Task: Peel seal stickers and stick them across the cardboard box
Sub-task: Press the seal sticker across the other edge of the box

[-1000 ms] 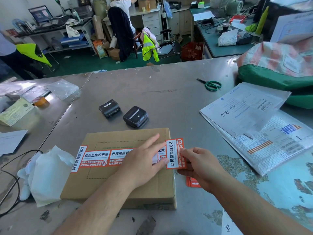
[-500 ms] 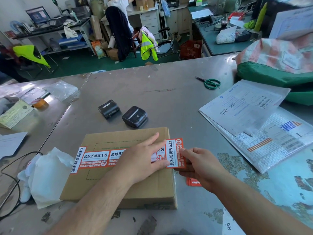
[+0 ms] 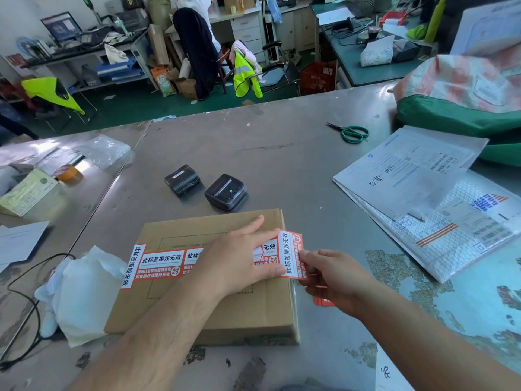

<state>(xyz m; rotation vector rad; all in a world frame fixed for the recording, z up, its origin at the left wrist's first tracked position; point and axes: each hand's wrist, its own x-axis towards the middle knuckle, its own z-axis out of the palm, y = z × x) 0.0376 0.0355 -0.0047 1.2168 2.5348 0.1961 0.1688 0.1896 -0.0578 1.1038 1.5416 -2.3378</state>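
A flat brown cardboard box (image 3: 225, 311) lies on the metal table in front of me. A long red-and-white seal sticker (image 3: 160, 262) runs across its top, its left end hanging past the left edge. My left hand (image 3: 239, 258) lies flat on the sticker's right part, fingers straight, pressing it down. My right hand (image 3: 335, 275) pinches the sticker's right end (image 3: 290, 253), which sticks out past the box's right edge. More red stickers (image 3: 324, 301) peek out from under my right hand on the table.
Two small black label printers (image 3: 225, 191) sit just behind the box. White crumpled paper (image 3: 81, 292) and a black cable (image 3: 25, 303) lie to the left. Bubble mailers and papers (image 3: 423, 193) fill the right side, green scissors (image 3: 352, 133) lie behind them.
Both hands stay almost in place. My left hand has slid slightly right along the sticker, and the free right end sits a little lower against the box edge.
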